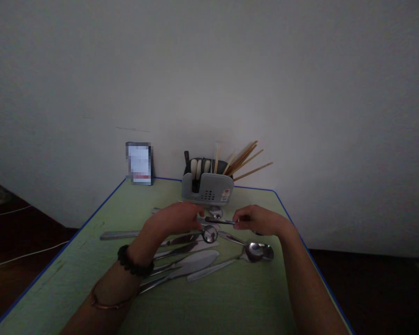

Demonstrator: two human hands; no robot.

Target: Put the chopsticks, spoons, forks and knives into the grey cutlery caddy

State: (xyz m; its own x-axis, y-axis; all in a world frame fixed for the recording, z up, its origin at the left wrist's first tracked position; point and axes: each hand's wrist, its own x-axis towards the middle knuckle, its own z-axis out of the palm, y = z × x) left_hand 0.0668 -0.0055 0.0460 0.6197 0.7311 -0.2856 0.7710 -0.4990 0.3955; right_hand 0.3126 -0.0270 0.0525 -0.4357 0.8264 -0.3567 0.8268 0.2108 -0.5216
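My left hand (176,218) and my right hand (256,220) hover over the middle of a green table (230,302), fingers curled. Between them they pinch a slim metal utensil handle (219,221), held level, one hand at each end. Just under the left fingertips lies a small round spoon bowl (209,233). Several metal knives (192,263) and spoons (256,251) lie spread on the table below the hands. A dark bead bracelet and a thin bangle are on my left wrist.
A grey cutlery caddy (206,188) with wooden chopsticks (246,163) and white-handled utensils stands at the table's far edge against a white wall. A small blurred card (139,164) leans at the back left. The table has a blue rim; dark floor lies either side.
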